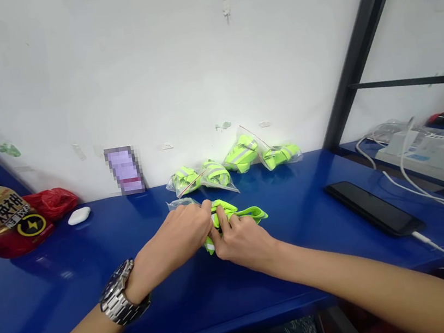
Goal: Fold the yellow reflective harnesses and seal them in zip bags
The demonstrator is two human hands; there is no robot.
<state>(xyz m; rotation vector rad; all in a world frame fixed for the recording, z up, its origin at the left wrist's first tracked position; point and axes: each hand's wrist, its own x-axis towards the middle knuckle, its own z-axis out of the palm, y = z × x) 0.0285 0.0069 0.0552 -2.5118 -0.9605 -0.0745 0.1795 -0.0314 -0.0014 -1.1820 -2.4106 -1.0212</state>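
Observation:
A neon yellow-green reflective strap bundle (255, 214) with grey stripes is bunched between my hands above the blue desk. My right hand (242, 238) is closed on it, fingers pressed into the fabric, and a loop sticks out to the right. My left hand (185, 229), with a metal watch (120, 294) on its wrist, is closed in a fist right against my right hand. Clear plastic bag (183, 202) film shows behind the left knuckles, at the bundle's left end. The left fingertips are hidden, as is the middle of the bundle.
Several bagged neon bundles (240, 154) lie along the wall. A phone (125, 172) leans there; a black phone (372, 208) on a white cable lies right, near a power strip (431, 156). At left are a drink pack (2, 219), red bag (56, 202) and white earbud case (79, 216).

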